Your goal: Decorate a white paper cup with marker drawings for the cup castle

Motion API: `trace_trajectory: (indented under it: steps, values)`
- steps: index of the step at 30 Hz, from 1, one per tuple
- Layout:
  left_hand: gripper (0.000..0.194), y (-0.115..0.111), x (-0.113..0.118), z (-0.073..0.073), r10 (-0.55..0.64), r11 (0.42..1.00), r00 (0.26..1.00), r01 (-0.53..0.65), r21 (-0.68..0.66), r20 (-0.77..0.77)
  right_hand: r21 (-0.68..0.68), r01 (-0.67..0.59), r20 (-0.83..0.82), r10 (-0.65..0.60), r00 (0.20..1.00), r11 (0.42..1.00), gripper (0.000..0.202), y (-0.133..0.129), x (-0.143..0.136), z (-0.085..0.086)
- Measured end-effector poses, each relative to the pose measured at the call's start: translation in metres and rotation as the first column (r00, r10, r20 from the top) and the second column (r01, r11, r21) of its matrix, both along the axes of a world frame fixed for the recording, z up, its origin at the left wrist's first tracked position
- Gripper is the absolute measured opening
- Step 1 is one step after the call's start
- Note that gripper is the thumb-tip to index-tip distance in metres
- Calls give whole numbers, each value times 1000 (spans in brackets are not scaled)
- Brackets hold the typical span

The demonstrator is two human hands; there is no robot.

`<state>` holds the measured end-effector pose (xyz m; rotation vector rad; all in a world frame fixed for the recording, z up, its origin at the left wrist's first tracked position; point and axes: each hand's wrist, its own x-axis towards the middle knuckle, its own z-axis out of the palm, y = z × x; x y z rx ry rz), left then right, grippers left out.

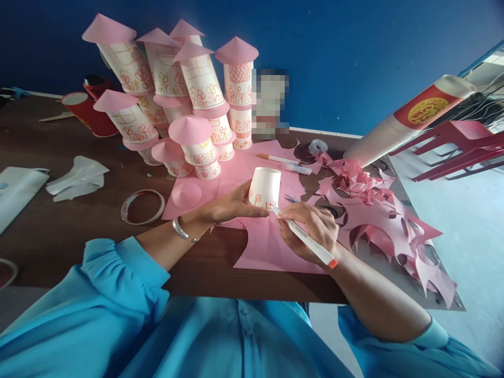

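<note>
My left hand (236, 203) grips a white paper cup (266, 184), which is upside down and has small red flowers drawn near its rim. In my right hand (315, 228) is a white marker pen (307, 240) with a red-orange end. The pen's tip touches the cup low on its side, by the newest-looking red strokes. Beneath both hands lie sheets of pink paper (271, 247). Partly hidden behind my right hand are scissors (291, 199).
Paper-cup towers with pink cone roofs (202, 86) stand at the back left. A tape roll (142, 207) lies left of my left hand. Pink paper scraps (378, 226) cover the right side, near a tall leaning stack of cups (409, 121). Two more markers (277, 159) lie behind the cup.
</note>
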<state>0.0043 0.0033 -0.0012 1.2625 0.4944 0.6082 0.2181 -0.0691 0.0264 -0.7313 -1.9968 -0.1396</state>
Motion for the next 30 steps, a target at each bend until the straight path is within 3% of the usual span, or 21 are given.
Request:
trace_trajectory:
  steps: [30]
  values:
    - [59,1,1,3,29,1000,998,-29,-12,-53,-12,6,41,-5,999,1000,17,1,0,0]
